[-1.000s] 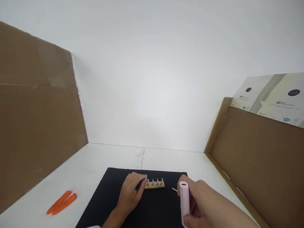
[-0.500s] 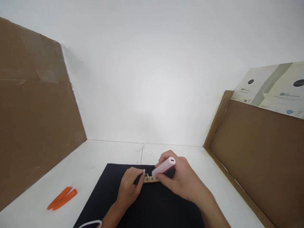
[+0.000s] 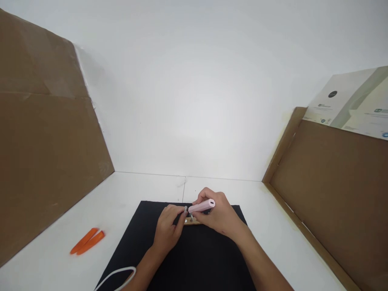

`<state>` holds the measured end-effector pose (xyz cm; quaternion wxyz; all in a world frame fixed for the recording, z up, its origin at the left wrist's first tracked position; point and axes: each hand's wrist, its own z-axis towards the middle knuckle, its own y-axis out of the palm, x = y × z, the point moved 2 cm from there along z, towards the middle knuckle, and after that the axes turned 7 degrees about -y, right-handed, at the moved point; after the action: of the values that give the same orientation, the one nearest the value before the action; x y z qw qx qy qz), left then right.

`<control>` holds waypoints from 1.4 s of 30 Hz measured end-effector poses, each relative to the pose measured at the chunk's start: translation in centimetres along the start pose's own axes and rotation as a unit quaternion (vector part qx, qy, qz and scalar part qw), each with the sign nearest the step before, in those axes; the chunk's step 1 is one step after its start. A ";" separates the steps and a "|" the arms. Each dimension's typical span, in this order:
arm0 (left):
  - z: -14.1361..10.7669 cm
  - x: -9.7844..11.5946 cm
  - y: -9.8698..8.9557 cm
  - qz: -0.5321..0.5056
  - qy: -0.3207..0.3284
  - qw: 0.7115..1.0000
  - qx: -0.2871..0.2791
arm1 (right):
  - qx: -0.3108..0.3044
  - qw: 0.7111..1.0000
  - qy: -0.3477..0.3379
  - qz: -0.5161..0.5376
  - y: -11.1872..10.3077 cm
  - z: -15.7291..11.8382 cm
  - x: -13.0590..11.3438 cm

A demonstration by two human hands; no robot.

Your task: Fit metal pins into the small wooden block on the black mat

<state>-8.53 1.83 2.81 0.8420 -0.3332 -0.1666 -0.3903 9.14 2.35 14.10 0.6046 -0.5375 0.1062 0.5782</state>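
Gripping pink tool (image 3: 201, 206), R hand (image 3: 222, 214) is nr L hand (image 3: 167, 224), which pinches small piece (image 3: 186, 209) by wood strip (image 3: 194, 222) on blk mat (image 3: 201, 258).

Lt-pink tool (image 3: 201, 206), tan strip (image 3: 195, 222), blk mat (image 3: 194, 258), orange pcs (image 3: 91, 243), wht cord (image 3: 133, 268), brn cardbd (image 3: 45, 161)

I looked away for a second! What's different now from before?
The right hand moved left and forward, bringing the pink device to the wooden strip, near the left hand. The left hand still pinches a small clear piece, and the orange pieces still lie at left.
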 end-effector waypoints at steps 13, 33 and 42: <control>-0.2 -0.1 0.0 -0.001 -0.011 1.000 0.002 | -0.005 1.000 0.008 -0.004 -0.8 0.0 0.6; -0.6 -3.1 1.6 0.066 -0.145 0.981 -0.115 | -0.182 0.835 0.360 -0.375 -4.5 -0.9 10.8; -0.3 -2.4 1.6 0.059 -0.129 0.983 -0.119 | -0.225 0.840 0.321 -0.375 -1.1 -0.4 9.9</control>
<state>-8.86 3.65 0.62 0.7894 -0.4875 -0.2065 -0.3108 13.24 8.07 7.11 0.5697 -0.8129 -0.0491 0.1103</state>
